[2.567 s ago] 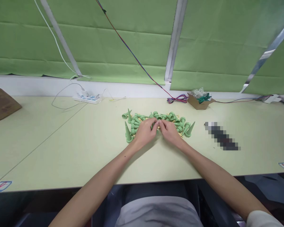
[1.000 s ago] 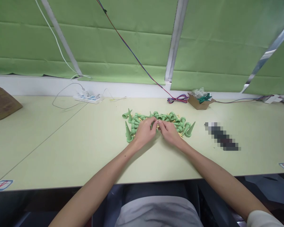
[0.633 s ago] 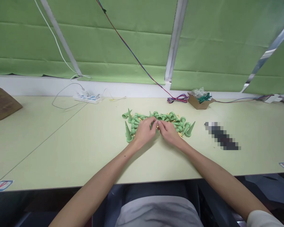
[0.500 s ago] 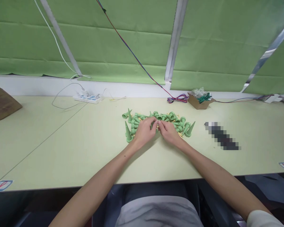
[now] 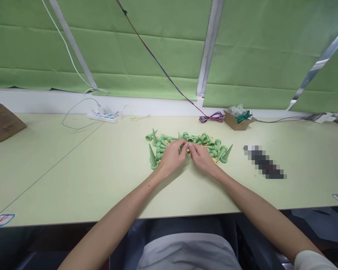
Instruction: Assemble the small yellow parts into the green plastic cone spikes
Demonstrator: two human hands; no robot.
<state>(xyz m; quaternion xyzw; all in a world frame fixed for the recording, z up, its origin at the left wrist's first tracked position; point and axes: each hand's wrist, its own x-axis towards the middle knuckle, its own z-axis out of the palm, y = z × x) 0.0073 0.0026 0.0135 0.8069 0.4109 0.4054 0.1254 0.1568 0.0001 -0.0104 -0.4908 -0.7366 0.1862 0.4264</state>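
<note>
Left hand (image 5: 173, 154): fingers curled inward over the middle of the pile, tips meeting the other hand's; whether they are clamped on a piece I cannot tell.
Right hand (image 5: 202, 157): mirrors it, thumb and forefinger pointing in toward ten o'clock; its grip is hidden too.
Change: very little; over the last couple of seconds both hands stay in nearly the same place, with only a slight shift at the fingertips, and the pile looks the same.
Meaning: in my judgement, the same close fingertip work is in hand, with no sign of a piece being set down.
Green cone pieces (image 5: 153, 155): under and around the hands, matte and hollow, with long tapering points and wide ribbed collars; most lie jumbled, some with round mouths showing.
Edges of the pile: two cones stand points up, one between eight and nine o'clock, one between nine and ten; another leans outward between three and four.
Yellow pieces (image 5: 215, 160): small and slim, scattered among the green, clearest at four o'clock; finer shape too small to tell.
Cardboard box (image 5: 238, 123): well apart at two o'clock, holding clear plastic and something dark green.
Coiled wire (image 5: 211, 117): just beside the box, past one o'clock.
Power strip (image 5: 105, 117): well apart, near ten o'clock.
</note>
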